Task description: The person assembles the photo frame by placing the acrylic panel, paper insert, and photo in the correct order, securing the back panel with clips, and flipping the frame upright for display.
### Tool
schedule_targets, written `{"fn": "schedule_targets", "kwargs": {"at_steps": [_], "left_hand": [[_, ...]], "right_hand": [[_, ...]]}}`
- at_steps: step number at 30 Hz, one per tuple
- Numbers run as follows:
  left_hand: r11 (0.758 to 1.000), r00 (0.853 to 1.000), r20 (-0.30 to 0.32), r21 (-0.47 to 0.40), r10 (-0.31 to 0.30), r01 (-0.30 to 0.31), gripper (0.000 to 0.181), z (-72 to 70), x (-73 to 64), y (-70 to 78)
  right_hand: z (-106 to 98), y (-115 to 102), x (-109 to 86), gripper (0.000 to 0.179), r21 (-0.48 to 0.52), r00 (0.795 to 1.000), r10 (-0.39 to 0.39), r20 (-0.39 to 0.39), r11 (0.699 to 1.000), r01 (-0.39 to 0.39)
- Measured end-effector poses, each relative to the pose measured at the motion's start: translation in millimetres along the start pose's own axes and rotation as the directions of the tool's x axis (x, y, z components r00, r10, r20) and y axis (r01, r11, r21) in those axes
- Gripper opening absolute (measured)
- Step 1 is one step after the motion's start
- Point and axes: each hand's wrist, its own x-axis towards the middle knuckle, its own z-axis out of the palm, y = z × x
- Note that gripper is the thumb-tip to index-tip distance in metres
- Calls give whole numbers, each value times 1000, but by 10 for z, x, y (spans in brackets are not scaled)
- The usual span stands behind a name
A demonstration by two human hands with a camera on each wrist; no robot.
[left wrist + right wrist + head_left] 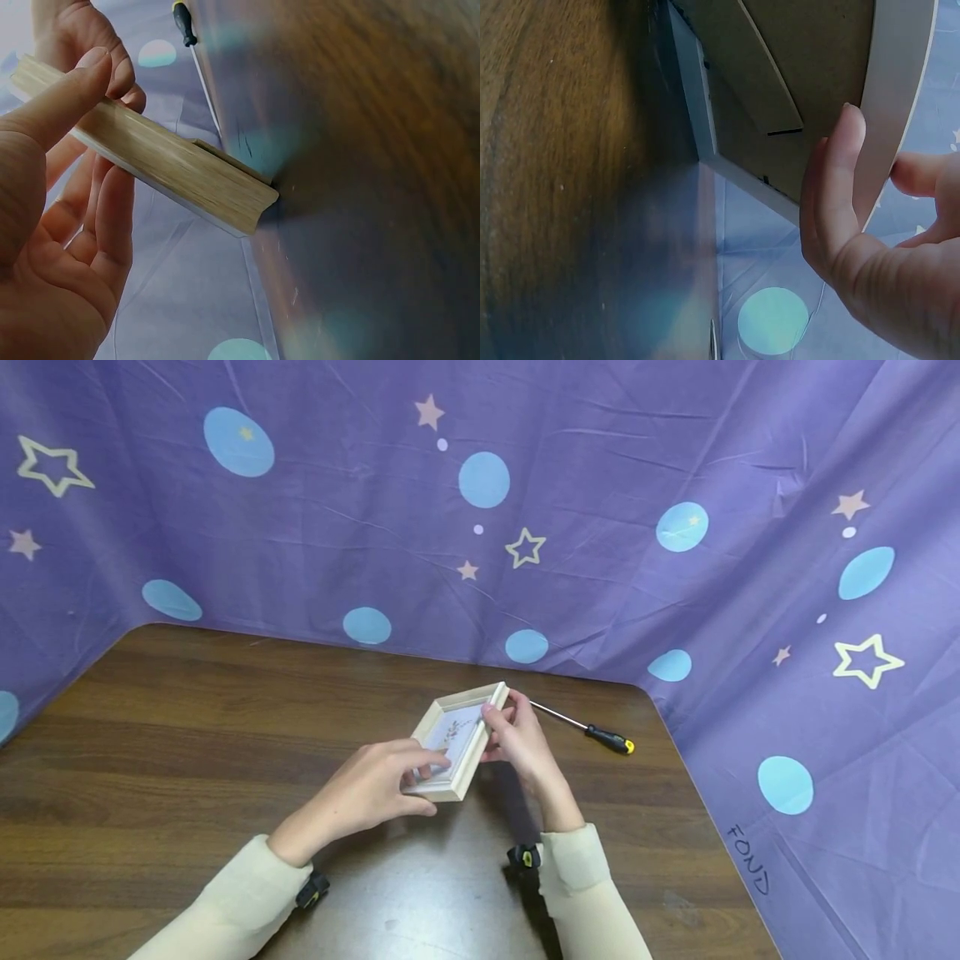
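Observation:
A cream wooden picture frame (474, 756) is tilted above the table, its picture of a small plant sprig facing up and left. My right hand (522, 739) grips its far right side, thumb on the front moulding and fingers behind. My left hand (371, 783) holds the near left corner, with its fingers over the front and its thumb along the outer edge. In the left wrist view the frame's bare-wood edge (172, 165) shows under the thumb. The right wrist view shows the brown backing board (817, 60) with its stand flap.
A screwdriver (609, 739) with a black and yellow handle lies on the wooden table (225, 718) behind my right hand. Purple cloth (360, 527) with stars and blue dots hangs around the table's back and sides.

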Motion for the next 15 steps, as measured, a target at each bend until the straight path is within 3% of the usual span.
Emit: {"fn": "schedule_targets", "kwargs": {"at_steps": [10, 15], "left_hand": [[998, 999, 33, -67, 14, -12, 42, 21, 15, -34], [997, 999, 33, -72, -27, 29, 52, 18, 3, -67]], "right_hand": [[-42, 72, 46, 59, -56, 1000, 12, 7, 998, -11], [-76, 107, 65, 56, -85, 999, 25, 35, 996, -22]]}}
